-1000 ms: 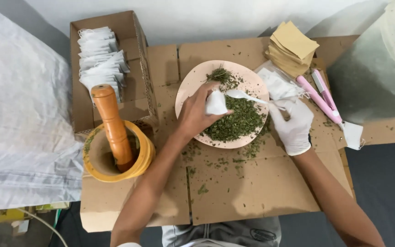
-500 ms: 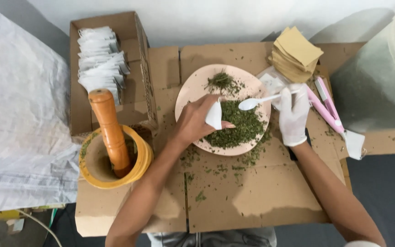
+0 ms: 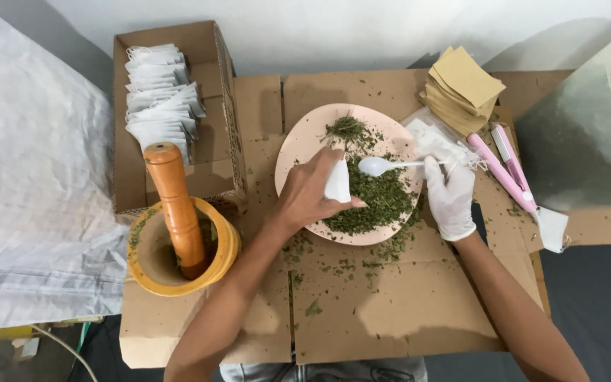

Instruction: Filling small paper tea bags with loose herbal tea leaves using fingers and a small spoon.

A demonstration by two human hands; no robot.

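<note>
My bare left hand (image 3: 309,194) holds a small white paper sachet (image 3: 337,184) upright over a pale pink plate (image 3: 298,145) heaped with crushed green dried leaves (image 3: 376,201). My right hand (image 3: 450,198), in a white glove, grips the handle of a white plastic spoon (image 3: 383,165). The spoon's bowl hovers just right of and above the sachet's mouth. The plate rests on flattened brown cardboard (image 3: 404,311) strewn with leaf crumbs.
A yellow mortar (image 3: 151,256) with an orange wooden pestle (image 3: 175,205) stands at left. Behind it an open cardboard box (image 3: 210,106) holds several white sachets (image 3: 158,92). Tan paper squares (image 3: 464,88), a pink sealer tool (image 3: 507,173) and loose white sachets (image 3: 433,138) lie at right.
My right hand has lifted the spoon out of the leaf pile and swung it left toward the sachet, which my left hand keeps over the plate.
</note>
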